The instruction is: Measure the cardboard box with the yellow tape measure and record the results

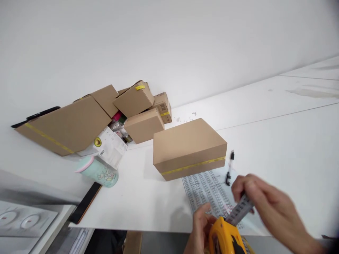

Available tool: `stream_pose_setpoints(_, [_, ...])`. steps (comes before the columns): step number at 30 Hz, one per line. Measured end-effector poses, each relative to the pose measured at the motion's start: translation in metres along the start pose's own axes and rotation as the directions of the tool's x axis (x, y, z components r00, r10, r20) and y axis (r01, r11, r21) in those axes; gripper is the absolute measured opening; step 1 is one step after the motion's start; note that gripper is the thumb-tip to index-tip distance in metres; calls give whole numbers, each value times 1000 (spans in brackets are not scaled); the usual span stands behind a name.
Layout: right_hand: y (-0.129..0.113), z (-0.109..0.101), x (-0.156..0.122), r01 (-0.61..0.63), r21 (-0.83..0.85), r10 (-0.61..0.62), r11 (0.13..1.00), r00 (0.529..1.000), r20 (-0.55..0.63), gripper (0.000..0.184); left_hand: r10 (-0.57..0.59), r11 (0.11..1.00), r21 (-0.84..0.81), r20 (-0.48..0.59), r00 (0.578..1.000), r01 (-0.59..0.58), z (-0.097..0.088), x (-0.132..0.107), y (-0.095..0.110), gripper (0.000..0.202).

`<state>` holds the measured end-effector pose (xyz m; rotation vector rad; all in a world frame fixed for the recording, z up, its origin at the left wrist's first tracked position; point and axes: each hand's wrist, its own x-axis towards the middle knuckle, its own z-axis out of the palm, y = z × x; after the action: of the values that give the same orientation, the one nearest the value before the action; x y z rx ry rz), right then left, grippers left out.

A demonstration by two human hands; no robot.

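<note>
Lower right of frame: left hand (200, 227) grips yellow tape measure (224, 237); right hand (270, 199) pinches its extended blade (239, 210)

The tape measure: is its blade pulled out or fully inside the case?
Pulled out. A length of printed blade shows between the yellow case, in the left hand, and the right hand, which grips the blade.

Bare hands (199, 225) (266, 197) (right wrist (293, 225) too)
</note>
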<state>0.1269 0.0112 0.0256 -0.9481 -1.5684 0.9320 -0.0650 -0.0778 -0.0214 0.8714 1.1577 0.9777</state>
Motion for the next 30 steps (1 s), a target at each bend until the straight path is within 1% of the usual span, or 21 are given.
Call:
stream_pose_setpoints(2, [8,15,-13,140,-41,-139,989,990,24,31,166,985,60,-41,985,-163,1,2,3,78])
stream_pose_setpoints(3, [13,18,-16,191,-75,-191,979,981,4,27,269,957,130,-77,960,-258,-1,1,6,77])
stream_pose_setpoints(4, [19,18,-16,205,-121,-211,971,977,-37,25,373,915,211,-114,921,-344,-4,0,11,76])
stream_pose_setpoints(5, [26,16,-13,176,-178,-195,968,976,-96,23,462,866,285,-146,875,-410,-9,-2,17,76])
stream_pose_setpoints(7, [43,6,-2,22,-302,-91,953,972,-216,21,585,784,385,-196,787,-487,-22,-1,39,79])
stream_pose_setpoints(8, [54,0,6,-54,-368,-41,928,968,-246,20,645,734,436,-204,737,-521,-28,2,53,83])
stream_pose_setpoints(9, [65,-4,12,-85,-443,-23,892,972,-232,22,708,673,487,-205,676,-556,-33,7,69,85])
stream_pose_setpoints(10, [76,-7,18,-71,-518,-35,852,981,-192,24,842,475,638,-130,524,-606,-36,15,86,83])
stream_pose_setpoints(11, [87,-8,22,-35,-584,-65,811,987,-149,25,914,285,739,-17,406,-611,-37,26,103,80])
stream_pose_setpoints(12, [97,-8,25,14,-645,-99,764,991,-95,27,947,150,792,57,317,-592,-36,38,117,73])
stream_pose_setpoints(13, [106,-6,25,70,-698,-136,712,990,-39,29,946,65,827,127,298,-558,-35,51,129,65])
stream_pose_setpoints(14, [114,-4,24,116,-743,-164,659,986,9,30,932,10,859,178,317,-512,-33,64,138,59])
stream_pose_setpoints(15, [120,-2,22,150,-781,-179,607,983,50,32,915,-28,887,209,346,-461,-31,76,143,53])
stream_pose_setpoints(17, [128,1,16,179,-832,-185,525,978,94,35,872,-95,922,259,416,-376,-30,96,143,45])
stream_pose_setpoints(18, [129,1,13,179,-847,-181,500,978,100,36,851,-122,929,279,445,-349,-30,104,140,44])
stream_pose_setpoints(19, [130,1,10,179,-857,-179,482,978,104,36,829,-146,931,300,473,-335,-32,109,137,45])
stream_pose_setpoints(21, [130,0,7,186,-867,-178,462,977,114,37,790,-176,929,330,516,-325,-37,117,131,60])
stream_pose_setpoints(22, [129,0,6,190,-869,-178,457,977,120,37,778,-188,927,341,528,-323,-40,120,129,69])
stream_pose_setpoints(24, [129,-1,6,197,-868,-172,457,976,131,37,771,-216,923,361,525,-318,-46,126,129,80])
stream_pose_setpoints(27, [129,0,6,208,-856,-165,473,975,146,37,781,-234,921,368,504,-310,-51,143,135,79])
stream_pose_setpoints(30, [130,0,5,210,-847,-161,489,976,149,38,784,-214,933,341,518,-290,-46,167,143,78])
